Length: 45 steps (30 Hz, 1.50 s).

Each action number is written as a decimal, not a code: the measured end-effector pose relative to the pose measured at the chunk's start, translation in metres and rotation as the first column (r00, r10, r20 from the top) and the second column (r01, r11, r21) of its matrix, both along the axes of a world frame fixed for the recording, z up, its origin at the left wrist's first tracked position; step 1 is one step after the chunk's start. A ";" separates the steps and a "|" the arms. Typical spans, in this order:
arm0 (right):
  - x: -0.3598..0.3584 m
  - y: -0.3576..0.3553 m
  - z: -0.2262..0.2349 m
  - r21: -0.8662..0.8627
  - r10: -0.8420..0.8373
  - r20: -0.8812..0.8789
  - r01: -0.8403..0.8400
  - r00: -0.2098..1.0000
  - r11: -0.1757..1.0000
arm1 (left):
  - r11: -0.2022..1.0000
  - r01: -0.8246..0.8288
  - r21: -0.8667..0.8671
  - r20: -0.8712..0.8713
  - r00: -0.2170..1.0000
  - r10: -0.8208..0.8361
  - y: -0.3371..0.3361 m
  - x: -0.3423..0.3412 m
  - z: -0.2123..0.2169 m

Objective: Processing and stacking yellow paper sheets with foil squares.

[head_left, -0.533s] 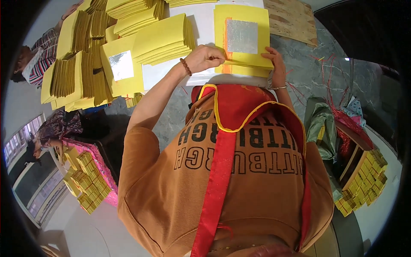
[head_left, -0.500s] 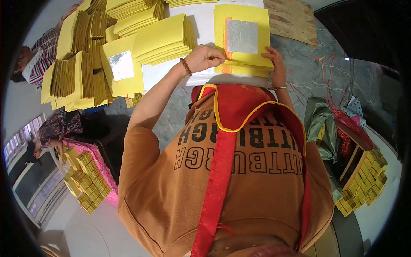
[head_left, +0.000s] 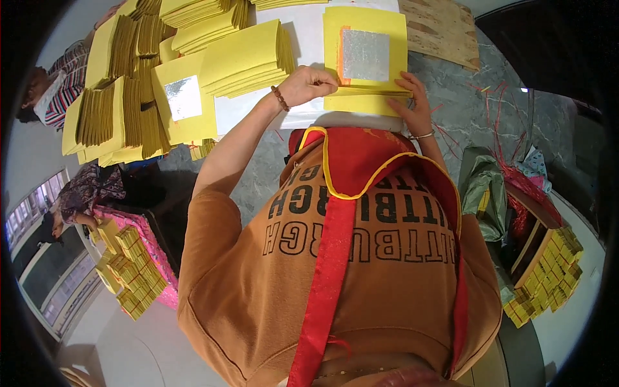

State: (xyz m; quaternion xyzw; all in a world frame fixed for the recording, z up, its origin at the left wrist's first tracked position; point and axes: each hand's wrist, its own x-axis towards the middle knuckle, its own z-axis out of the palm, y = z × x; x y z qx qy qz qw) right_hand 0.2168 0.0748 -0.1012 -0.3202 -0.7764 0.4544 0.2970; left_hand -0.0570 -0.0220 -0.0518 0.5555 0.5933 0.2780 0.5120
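Observation:
A yellow paper sheet (head_left: 367,19) with a silver square (head_left: 365,55) and an orange strip along the square's left side lies before me on the white table. Its near edge is raised in a narrow fold. My left hand (head_left: 311,85) pinches the left end of this fold, fingers curled and a brown bead bracelet on the wrist. At the other end, my right hand (head_left: 414,103) grips the fold with the thumb on the near side and fingers on the far side. More yellow paper shows beneath the fold.
Stacks of folded yellow paper (head_left: 242,58) fill the table's left part, beside another silver-square sheet (head_left: 183,97). A wooden board (head_left: 440,32) lies at the far right. Bundled yellow paper (head_left: 548,277) stands at the right; more bundles (head_left: 135,264) sit on a pink-covered table. Other people work at the left.
The sheet's near edge has come up into a standing fold. My right thumb has moved onto the near side of it; my left hand has barely moved.

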 end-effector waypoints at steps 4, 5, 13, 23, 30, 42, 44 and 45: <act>-0.001 0.001 -0.006 -0.015 -0.019 -0.050 0.018 0.999 1.000 | 0.999 0.031 -0.026 0.005 1.000 -0.031 0.002 0.000 0.006; -0.002 0.001 -0.006 0.028 -0.034 -0.037 0.035 0.999 0.999 | 1.000 0.028 0.000 0.006 1.000 -0.028 0.001 0.001 0.005; -0.002 0.001 -0.006 0.034 -0.044 -0.051 0.046 0.998 0.998 | 0.999 0.037 0.017 -0.054 0.998 -0.036 -0.001 0.002 0.008; -0.002 -0.001 0.000 0.014 0.015 -0.026 -0.015 1.000 1.000 | 0.752 0.415 0.512 -0.560 0.825 -0.074 -0.012 0.028 0.013; -0.007 0.005 -0.005 -0.085 -0.130 -0.017 0.128 0.991 0.988 | 0.757 0.503 0.417 -0.654 0.745 -0.135 -0.009 0.020 0.014; -0.010 0.007 -0.003 -0.023 -0.135 0.008 0.136 0.991 0.990 | 0.754 0.515 0.409 -0.629 0.757 -0.175 -0.011 0.017 0.013; -0.009 0.007 -0.003 -0.023 -0.138 0.012 0.138 0.990 0.990 | 0.752 0.505 0.424 -0.597 0.780 -0.187 -0.009 0.015 0.012; -0.009 0.007 -0.003 -0.023 -0.139 0.016 0.139 0.990 0.990 | 0.751 0.506 0.424 -0.597 0.780 -0.188 -0.009 0.013 0.010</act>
